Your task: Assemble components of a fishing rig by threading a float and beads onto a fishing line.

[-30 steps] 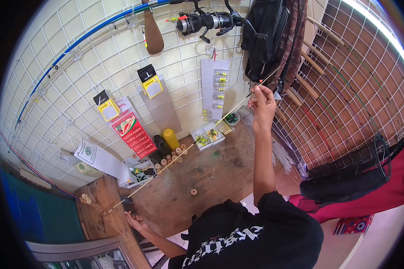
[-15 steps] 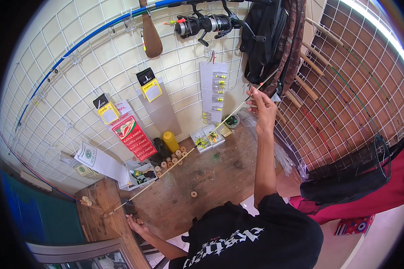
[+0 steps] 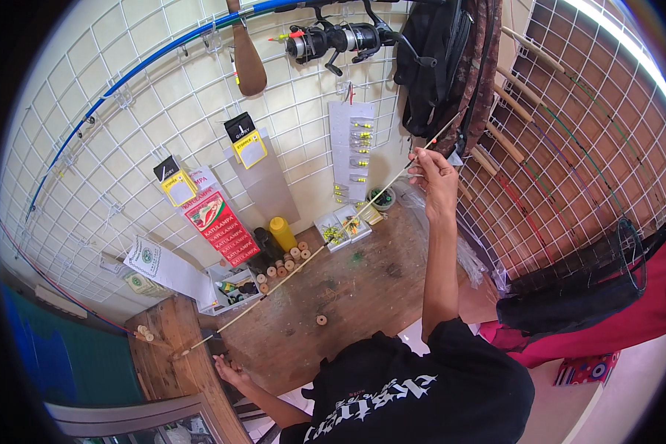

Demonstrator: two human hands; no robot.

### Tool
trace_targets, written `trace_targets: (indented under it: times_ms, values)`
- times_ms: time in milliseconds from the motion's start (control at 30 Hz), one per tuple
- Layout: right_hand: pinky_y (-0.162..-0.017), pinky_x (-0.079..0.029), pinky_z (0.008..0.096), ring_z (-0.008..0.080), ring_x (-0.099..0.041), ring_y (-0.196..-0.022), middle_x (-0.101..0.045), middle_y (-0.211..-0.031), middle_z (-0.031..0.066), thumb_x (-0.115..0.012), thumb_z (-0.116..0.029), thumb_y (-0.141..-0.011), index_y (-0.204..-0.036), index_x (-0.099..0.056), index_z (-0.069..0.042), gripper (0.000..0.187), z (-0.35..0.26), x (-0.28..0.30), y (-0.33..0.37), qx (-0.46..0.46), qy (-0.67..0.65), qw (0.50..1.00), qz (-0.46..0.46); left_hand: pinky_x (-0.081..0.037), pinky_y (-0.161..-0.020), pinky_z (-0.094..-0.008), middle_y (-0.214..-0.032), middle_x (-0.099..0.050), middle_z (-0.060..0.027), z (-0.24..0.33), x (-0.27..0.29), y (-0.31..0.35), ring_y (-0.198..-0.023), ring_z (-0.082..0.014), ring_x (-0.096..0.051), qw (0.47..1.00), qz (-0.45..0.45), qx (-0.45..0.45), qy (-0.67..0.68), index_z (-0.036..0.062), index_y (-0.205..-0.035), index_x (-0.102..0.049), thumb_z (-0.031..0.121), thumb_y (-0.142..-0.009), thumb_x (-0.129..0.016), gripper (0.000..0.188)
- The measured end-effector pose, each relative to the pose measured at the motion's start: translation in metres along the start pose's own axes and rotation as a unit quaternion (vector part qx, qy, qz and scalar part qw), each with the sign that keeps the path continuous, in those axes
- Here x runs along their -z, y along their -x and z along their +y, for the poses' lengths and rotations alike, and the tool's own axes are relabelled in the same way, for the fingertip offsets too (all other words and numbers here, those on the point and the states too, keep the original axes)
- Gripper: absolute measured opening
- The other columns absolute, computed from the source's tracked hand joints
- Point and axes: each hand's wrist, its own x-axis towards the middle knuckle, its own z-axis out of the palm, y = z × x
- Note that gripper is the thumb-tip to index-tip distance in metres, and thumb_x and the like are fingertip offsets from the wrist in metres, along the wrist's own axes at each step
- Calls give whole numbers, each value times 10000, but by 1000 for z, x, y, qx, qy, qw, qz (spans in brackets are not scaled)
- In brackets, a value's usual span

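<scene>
A long, thin pale rod (image 3: 296,274) slants from the wooden surface at the lower left up to the dark bags at the upper right. Near its upper end, the thumb and fingertips of my right hand (image 3: 436,181) pinch it. A small red-orange spot shows on the rod just above those fingers. Dark marks sit along its length, and a dark piece is close to its lower end. Below that end is my left hand (image 3: 233,370), palm up with fingers loosely spread, apart from the rod and holding nothing.
The brown workbench (image 3: 377,285) bears cork rings (image 3: 281,268), a yellow bottle (image 3: 282,234), a white tray of small floats (image 3: 343,240) and a box of small items (image 3: 213,285). Fishing reels (image 3: 337,41) hang on the wall grid. Rods (image 3: 540,96) and a dark net (image 3: 570,303) are at right.
The rod has shifted slightly between my right fingers, with the red-orange spot now clear above them. My left hand has moved very slightly to the right.
</scene>
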Motion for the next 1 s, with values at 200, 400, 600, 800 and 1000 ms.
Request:
trace_targets:
  times_ms: [200,400,600,800,1000]
  values:
    - [-608,-573,277,173,-676,-733,-689,-902,135,-672,-152,-885,-993,-656,28,210,-2,-1,-1,-8,-24,1000,-6,-228,-398,-208,-692,-524,38,-10,8,0,-466,-50,-363,999,-38,17,-18,119,-857,-576,437,-861,-689,338]
    - [-639,-612,321,245,-700,-759,-674,-909,173,-672,-128,-882,-979,-621,51,210,-6,-3,-1,-5,-54,998,-17,-250,-427,-215,-727,-558,45,-21,15,0,-505,-58,-410,995,18,10,-94,143,-787,-577,452,-852,-693,336]
    - [-628,-614,323,255,-703,-755,-672,-913,174,-659,-129,-893,-985,-614,44,201,-5,-3,-1,-6,-53,998,-20,-309,-474,-228,-729,-542,49,-23,14,0,-572,-69,-447,991,5,37,-126,134,-771,-574,449,-846,-699,348]
    - [-635,-614,320,234,-695,-747,-669,-919,164,-654,-140,-900,-990,-614,40,205,-6,-4,-2,-2,-67,998,-20,-424,-542,-262,-836,-584,-33,-26,18,-16,-677,-139,-537,994,60,4,-94,57,-937,-569,405,-875,-681,371]
    - [-647,-613,321,219,-686,-744,-664,-927,161,-644,-138,-907,-990,-614,45,203,-13,-6,-9,29,-72,996,-40,-464,-886,-418,-1106,-575,-217,64,-61,31,-1017,-344,-569,866,209,-386,-240,-86,-1157,-517,311,-924,-630,474]
